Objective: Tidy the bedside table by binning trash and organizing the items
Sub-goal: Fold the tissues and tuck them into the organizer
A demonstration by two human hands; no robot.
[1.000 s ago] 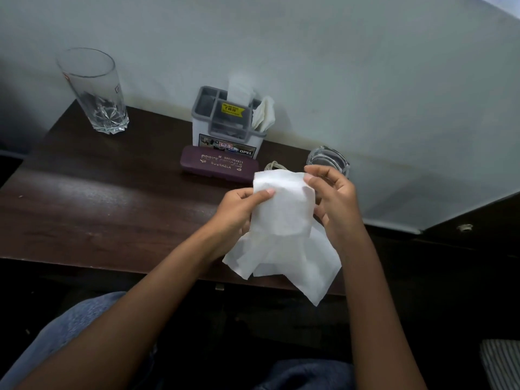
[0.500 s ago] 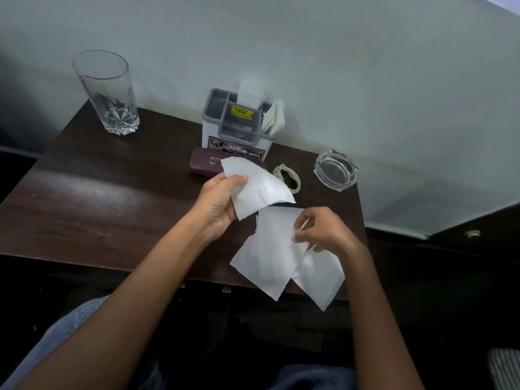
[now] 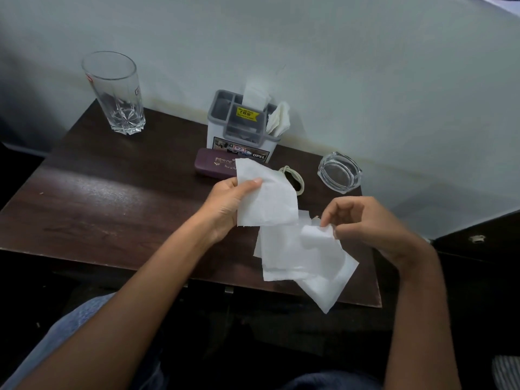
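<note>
While the left hand (image 3: 228, 205) pinches one white tissue piece (image 3: 267, 198) by its left edge, thumb on top and fingers curled behind, the right hand (image 3: 365, 223) curls its fingertips around the top of a second bunch of tissue sheets (image 3: 304, 257). The first piece is held up over the middle of the dark wooden bedside table (image 3: 112, 198). The bunch hangs just beside and below it, over the table's front right part, with its lowest corner past the front edge.

At the back of the table, against the wall, stands a white organizer box (image 3: 239, 149) with a grey rim and several compartments. A flat white paper (image 3: 254, 94) stands upright out of a rear compartment. A crumpled white tissue (image 3: 280, 119) pokes out of the compartment at the box's right end. A yellow price sticker (image 3: 247, 113) sits on the middle divider. The other compartments are dark, and what lies in them cannot be told.

A maroon case (image 3: 213, 164) lies closed, touching the front of the box, its right end hidden behind the held tissue. A pale looped band (image 3: 295, 178) lies on the wood just right of it. Near the table's right edge sits a clear glass ashtray (image 3: 339, 173). A tall clear drinking glass (image 3: 115, 91) stands upright at the back left corner, well apart from the rest, its cut star-pattern base showing through the wall.
</note>
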